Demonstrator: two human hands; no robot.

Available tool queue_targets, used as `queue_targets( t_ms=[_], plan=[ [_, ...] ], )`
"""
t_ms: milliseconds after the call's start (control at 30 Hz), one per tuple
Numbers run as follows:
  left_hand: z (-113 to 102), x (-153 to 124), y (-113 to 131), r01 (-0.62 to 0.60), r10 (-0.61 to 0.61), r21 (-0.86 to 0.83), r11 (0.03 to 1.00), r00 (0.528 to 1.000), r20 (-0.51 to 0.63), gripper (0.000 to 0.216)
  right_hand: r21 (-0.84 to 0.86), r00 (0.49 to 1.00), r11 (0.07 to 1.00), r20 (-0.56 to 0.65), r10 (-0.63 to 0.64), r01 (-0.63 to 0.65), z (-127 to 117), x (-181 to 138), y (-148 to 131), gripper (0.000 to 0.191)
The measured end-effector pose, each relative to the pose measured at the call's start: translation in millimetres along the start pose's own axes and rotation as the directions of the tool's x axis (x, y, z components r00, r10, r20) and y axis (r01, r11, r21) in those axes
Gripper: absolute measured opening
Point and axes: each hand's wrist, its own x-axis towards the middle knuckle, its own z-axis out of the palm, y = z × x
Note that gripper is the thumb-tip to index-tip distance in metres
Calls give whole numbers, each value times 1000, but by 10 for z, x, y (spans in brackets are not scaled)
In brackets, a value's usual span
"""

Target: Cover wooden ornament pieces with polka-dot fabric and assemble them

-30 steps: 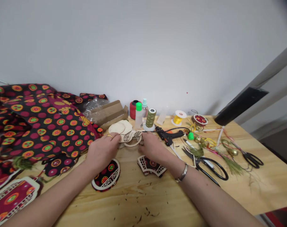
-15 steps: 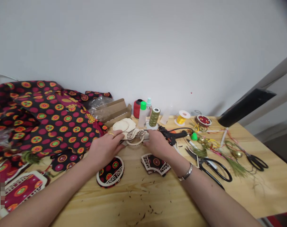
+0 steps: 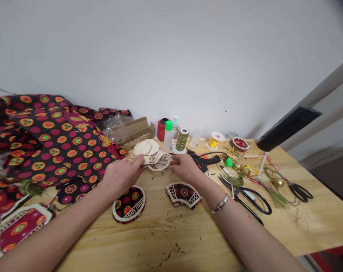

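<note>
Both my hands rest at a small pile of pale wooden cut-out pieces (image 3: 153, 153) near the back of the wooden table (image 3: 171, 238). My left hand (image 3: 122, 175), with a ring on one finger, pinches the pile's left edge. My right hand (image 3: 186, 168), a bracelet on its wrist, grips the pile's right edge, fingers curled. A round wooden ring (image 3: 159, 166) lies at the front of the pile between my fingertips. In front of my hands lie an oval fabric-covered ornament (image 3: 129, 203) and a fan-shaped fabric-covered ornament (image 3: 184, 193).
Patterned dark fabric (image 3: 49, 145) heaps at the left, with more ornaments (image 3: 21, 226) below it. A cardboard box (image 3: 133, 132), thread spools (image 3: 182, 139), glue bottles (image 3: 167, 136), a black glue gun (image 3: 203, 161), yellow cord (image 3: 213, 141), two scissors (image 3: 252, 202) and tassels sit at the back and right.
My hands have closed in on the wooden pile from both sides and drawn it slightly together. The view shifted a little.
</note>
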Motion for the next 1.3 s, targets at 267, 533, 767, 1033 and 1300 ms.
queue_targets(
  t_ms=[267, 533, 767, 1033, 1300],
  plan=[
    [-1, 89, -91, -4, 5, -70, 998, 1000, 13, 33, 320, 986, 939, 63, -152, 124, 79, 33, -125, 44],
    [-184, -427, -105, 52, -56, -209, 976, 998, -16, 38, 211, 996, 977, -87, -19, 37, -246, -431, 184, 34],
    [-246, -928, 24, 239, -197, -328, 914, 968, 155, 68, -273, 973, 942, -60, -222, 198, -214, -981, 199, 54],
    [-185, -934, 185, 308, -259, -319, 896, 947, 188, 82, -440, 962, 862, 15, -273, 252, -74, -1003, 163, 72],
    [-83, -998, 273, 145, -164, -418, 897, 986, -10, 75, -450, 961, 856, 24, -275, 256, 11, -948, 217, 63]
  ],
)
